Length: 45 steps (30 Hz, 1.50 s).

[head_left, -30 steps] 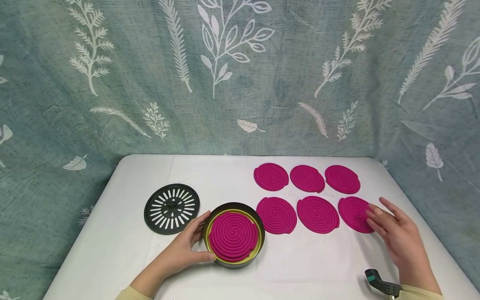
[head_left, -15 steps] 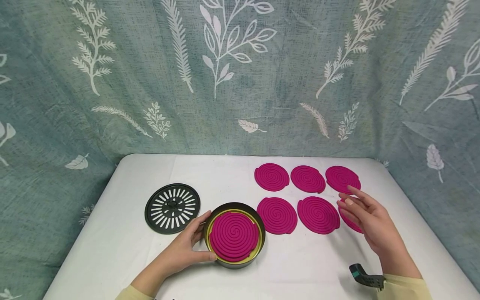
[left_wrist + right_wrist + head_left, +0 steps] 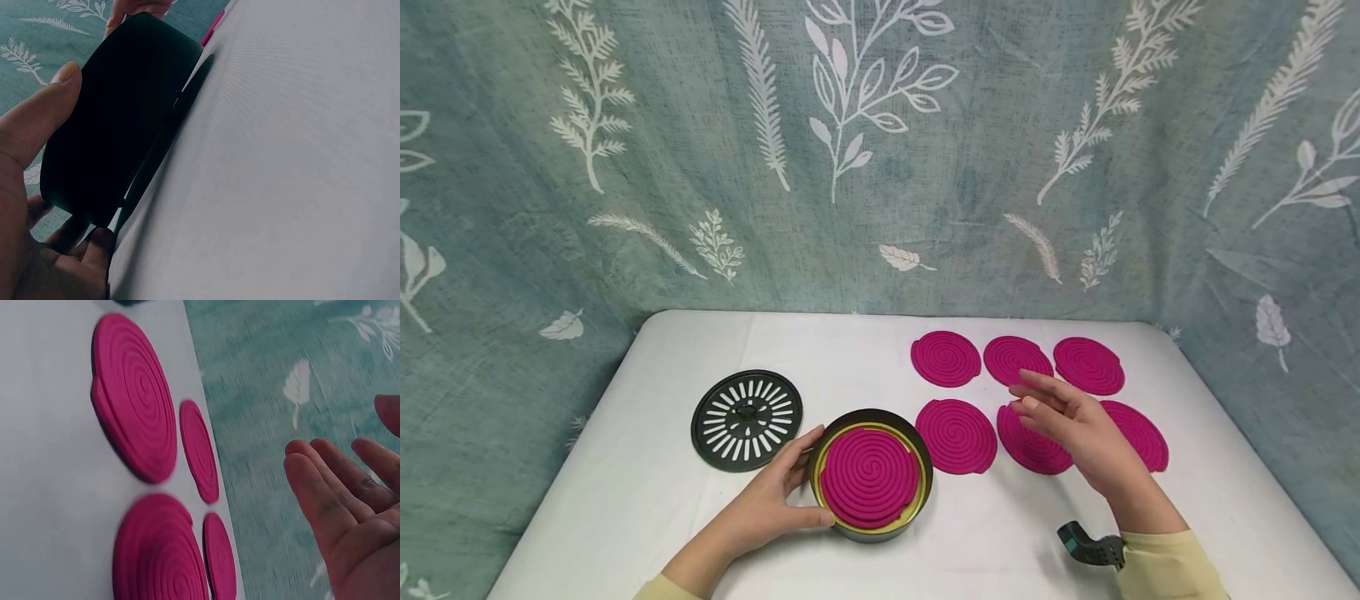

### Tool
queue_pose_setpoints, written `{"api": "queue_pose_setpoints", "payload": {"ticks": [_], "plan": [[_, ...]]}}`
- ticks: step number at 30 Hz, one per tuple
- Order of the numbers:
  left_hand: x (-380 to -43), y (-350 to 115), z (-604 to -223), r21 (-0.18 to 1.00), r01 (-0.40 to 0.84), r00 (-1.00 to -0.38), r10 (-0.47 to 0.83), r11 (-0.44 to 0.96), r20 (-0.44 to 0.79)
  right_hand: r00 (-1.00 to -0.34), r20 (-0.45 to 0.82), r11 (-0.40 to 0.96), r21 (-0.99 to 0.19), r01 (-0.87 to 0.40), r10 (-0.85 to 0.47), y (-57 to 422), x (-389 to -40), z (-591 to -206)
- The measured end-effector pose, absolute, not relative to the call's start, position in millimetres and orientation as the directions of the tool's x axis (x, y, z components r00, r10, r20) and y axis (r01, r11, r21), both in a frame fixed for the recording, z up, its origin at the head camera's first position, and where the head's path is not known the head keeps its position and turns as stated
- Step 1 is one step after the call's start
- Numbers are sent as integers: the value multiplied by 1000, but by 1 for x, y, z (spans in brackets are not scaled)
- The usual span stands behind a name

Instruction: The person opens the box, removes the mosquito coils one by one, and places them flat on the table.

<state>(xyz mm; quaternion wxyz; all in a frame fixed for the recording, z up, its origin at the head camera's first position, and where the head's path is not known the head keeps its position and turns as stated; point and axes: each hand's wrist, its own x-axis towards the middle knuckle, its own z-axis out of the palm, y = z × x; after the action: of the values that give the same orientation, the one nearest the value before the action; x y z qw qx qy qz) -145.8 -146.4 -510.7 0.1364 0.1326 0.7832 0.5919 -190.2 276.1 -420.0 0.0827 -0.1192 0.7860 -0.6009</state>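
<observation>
A round dark tin [image 3: 880, 535] with a yellow inside stands on the white table, holding stacked magenta mosquito coils [image 3: 871, 475]. My left hand [image 3: 767, 507] grips the tin's left side, thumb at the near rim and fingers round the far side. In the left wrist view the tin [image 3: 125, 119] shows as a dark wall between thumb and fingers. My right hand [image 3: 1086, 437] hovers over the nearer row of loose coils, holding nothing. Its fingers [image 3: 350, 481] are loosely extended. It partly hides the middle coil [image 3: 1028, 446] and the right one [image 3: 1138, 433].
Left of the tin lies a black slotted lid [image 3: 747, 421]. Behind the nearer row are three more coils, including one at the far right [image 3: 1088, 365]. A patterned green cloth [image 3: 880, 167] hangs along the table's back and sides.
My right hand has moved left from the right end coil to above the middle one, uncovering most of that end coil. My left hand has stayed on the tin.
</observation>
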Motion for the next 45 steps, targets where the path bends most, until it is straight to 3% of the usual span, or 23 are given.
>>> {"api": "queue_pose_setpoints", "payload": {"ticks": [23, 45], "plan": [[-146, -147, -511, 960, 64, -926, 375, 272, -44, -858, -112, 225, -974, -4, -501, 169, -200, -431], [-142, -147, -514, 964, 76, -921, 389, 255, -31, -798, -113, 432, -881, -195, -592, 115, -192, -443]]}}
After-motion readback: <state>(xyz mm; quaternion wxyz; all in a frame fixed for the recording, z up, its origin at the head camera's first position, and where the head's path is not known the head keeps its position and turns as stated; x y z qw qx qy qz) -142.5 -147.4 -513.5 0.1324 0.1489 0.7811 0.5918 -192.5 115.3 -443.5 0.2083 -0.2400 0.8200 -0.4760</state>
